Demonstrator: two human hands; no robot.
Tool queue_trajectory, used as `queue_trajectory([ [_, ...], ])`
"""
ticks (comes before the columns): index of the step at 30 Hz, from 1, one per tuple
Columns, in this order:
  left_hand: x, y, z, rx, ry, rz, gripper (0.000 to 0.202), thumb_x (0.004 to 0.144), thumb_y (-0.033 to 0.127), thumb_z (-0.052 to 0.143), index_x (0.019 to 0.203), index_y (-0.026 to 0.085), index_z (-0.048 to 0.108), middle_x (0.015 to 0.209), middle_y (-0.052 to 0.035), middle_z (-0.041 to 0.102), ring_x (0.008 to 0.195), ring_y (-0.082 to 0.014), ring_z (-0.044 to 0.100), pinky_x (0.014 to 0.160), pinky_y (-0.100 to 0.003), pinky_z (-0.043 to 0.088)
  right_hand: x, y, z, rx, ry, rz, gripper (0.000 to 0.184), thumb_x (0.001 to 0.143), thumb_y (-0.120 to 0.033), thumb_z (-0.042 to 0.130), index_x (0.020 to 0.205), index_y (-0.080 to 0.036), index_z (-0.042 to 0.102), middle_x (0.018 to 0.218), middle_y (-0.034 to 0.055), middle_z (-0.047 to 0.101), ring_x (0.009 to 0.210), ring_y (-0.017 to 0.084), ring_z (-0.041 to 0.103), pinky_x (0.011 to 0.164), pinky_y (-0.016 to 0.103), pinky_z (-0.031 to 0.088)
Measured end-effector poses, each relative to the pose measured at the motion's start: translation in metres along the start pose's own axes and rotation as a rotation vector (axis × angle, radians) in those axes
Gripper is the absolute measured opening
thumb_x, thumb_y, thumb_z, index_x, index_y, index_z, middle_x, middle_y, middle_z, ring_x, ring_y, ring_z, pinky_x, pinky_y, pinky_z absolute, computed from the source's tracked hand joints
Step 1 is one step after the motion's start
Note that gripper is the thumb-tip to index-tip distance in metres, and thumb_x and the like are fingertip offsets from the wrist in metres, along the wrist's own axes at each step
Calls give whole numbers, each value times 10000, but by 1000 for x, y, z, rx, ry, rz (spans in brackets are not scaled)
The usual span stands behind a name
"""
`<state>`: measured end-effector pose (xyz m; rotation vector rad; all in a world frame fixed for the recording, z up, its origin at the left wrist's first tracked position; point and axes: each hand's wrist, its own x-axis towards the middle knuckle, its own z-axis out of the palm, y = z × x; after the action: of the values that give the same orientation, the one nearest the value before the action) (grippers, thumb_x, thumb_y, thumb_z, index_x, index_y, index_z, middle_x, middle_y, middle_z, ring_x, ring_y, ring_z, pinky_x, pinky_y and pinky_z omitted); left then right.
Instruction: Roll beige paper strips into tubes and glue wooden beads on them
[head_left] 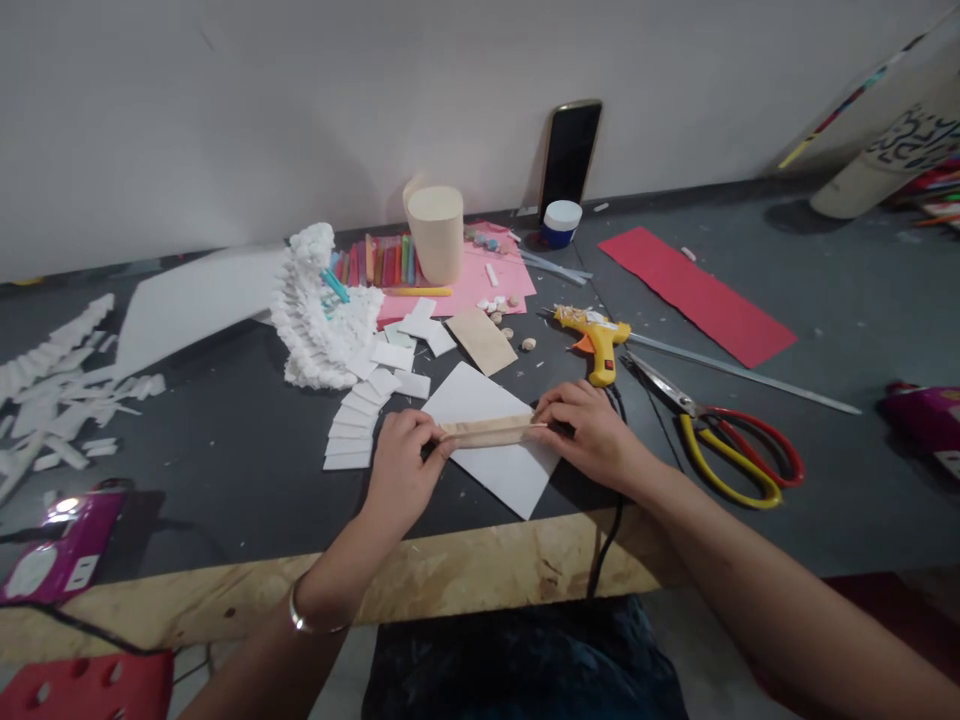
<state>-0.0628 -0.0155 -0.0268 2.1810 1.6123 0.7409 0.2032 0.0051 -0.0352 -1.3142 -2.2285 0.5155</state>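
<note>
1. Head view: the dark worktop [262, 510] spans the scene, its back edge along a pale wall, its front edge a wooden band [480, 572]. Dark surface stretches from the paper pieces to the left of the hands across to the purple device [64, 545].
2. The right hand [583, 428] reaches in from the lower right, palm down, forearm crossing the front edge; its fingers pinch together on one end of the tan strip [495, 432].
3. The left hand [407, 452] comes from the lower left, a bangle [300, 612] on its wrist; its thumb and fingers close on the strip's other end.
4. Scissors [697, 412] lie right of the right hand, handles angled toward the front edge.
5. A cylinder [874, 165] at far right bears dark marks, too unclear to read.
6. White card [517, 485] lies askew under the strip, one corner near the front edge.
7. The yellow glue gun [600, 345] lies just behind the right hand.
8. Held level between both hands, the strip appears folded lengthwise; whether it touches the card cannot be told.
</note>
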Motion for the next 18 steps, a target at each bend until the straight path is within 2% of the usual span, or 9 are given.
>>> queue_trajectory([
  [6,0,2,-1,-14,-2,-17,148,878,283,603,765,189,592,874,-43,582,893,-214,507,819,-370,411,0,1,1,-31,5,39,275,868,-373,635,656,-199,619,888,55,650,816,206,509,738,362,353],
  [18,1,2,0,19,-4,-32,170,879,289,591,748,190,549,879,-43,558,876,-209,495,816,-371,409,2,-1,2,-30,18,92,298,809,-411,685,607,-207,605,876,54,646,840,228,536,754,381,340],
])
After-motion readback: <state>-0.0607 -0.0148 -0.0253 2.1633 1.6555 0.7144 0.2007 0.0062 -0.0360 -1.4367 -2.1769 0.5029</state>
